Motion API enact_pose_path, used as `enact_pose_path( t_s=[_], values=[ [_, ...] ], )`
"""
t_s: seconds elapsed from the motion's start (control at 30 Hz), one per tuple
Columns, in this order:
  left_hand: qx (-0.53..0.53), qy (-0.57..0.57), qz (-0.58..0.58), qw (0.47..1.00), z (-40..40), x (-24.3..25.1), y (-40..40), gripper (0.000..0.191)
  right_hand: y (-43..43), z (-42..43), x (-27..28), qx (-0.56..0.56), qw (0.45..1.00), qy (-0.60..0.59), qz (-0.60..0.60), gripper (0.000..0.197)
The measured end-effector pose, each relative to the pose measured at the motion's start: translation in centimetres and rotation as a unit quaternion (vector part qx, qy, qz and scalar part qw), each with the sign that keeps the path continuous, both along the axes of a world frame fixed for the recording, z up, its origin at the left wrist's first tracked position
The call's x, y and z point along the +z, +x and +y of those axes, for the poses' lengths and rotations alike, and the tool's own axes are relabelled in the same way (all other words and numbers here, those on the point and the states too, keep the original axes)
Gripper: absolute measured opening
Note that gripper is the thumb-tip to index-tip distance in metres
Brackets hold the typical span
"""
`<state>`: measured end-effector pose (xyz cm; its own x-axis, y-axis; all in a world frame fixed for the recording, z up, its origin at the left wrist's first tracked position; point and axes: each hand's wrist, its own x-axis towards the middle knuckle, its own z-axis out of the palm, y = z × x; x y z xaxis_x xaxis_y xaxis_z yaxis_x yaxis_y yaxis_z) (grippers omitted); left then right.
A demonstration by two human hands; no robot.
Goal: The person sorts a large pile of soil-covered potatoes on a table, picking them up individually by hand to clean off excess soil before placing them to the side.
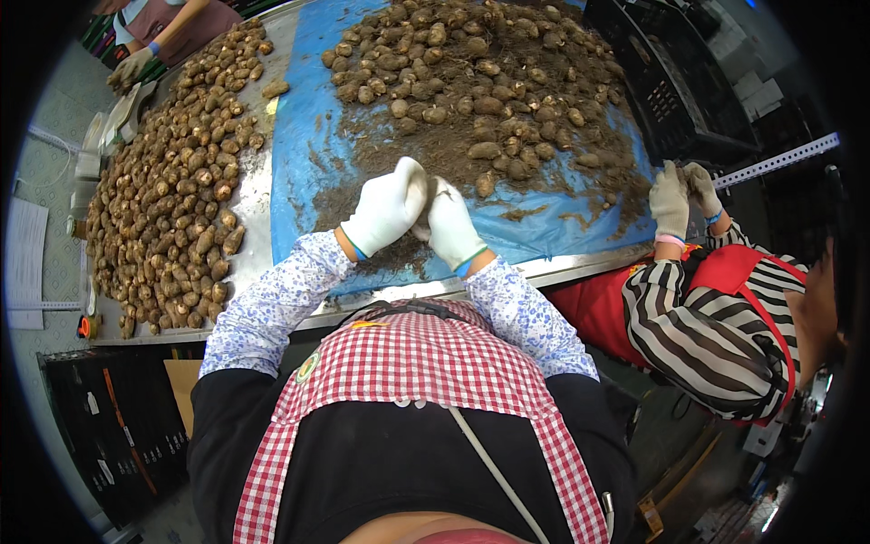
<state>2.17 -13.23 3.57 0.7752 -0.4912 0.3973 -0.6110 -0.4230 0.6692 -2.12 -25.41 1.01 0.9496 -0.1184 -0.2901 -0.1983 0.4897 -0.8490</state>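
Observation:
My left hand (389, 207), in a white knit glove, meets my right hand (454, 221), gloved alike, over the near part of the blue plastic sheet (299, 143). Pinched between them is a small dark brown piece, seemingly a taro corm (424, 217), mostly hidden by the fingers. Loose soil and root fibres (401, 262) lie beneath my hands. Just beyond them spreads a large heap of soil-covered taro corms (486, 105), many with hairy roots. To the left, cleaner taro corms (180, 190) are piled on the bare metal tabletop (255, 183).
At the right, a co-worker in a striped top and red apron (707, 326) has gloved hands (673, 197) at the table edge. Another person's gloved hand (130, 68) is at the far left, near a scale (126, 119). Black plastic crates (673, 88) stand at the back right.

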Motion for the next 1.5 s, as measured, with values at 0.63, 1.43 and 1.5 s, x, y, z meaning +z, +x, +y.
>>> enact_pose_path(
  t_s=[0.63,1.43,1.5],
  values=[
    [0.02,-0.1,0.055,0.993,2.1,-0.1,-0.2,0.028,0.4,-0.1,0.3,0.155,0.965,0.212,0.008,0.021],
    [0.015,-0.436,0.488,0.756,2.4,-0.8,-0.2,0.04,-1.4,-5.2,2.3,0.103,0.82,-0.514,-0.23,0.021],
    [-0.02,-0.397,0.449,0.801,2.1,-0.8,-0.3,0.038,-1.6,-5.4,3.2,0.157,0.821,-0.526,-0.159,0.027]
  ],
)
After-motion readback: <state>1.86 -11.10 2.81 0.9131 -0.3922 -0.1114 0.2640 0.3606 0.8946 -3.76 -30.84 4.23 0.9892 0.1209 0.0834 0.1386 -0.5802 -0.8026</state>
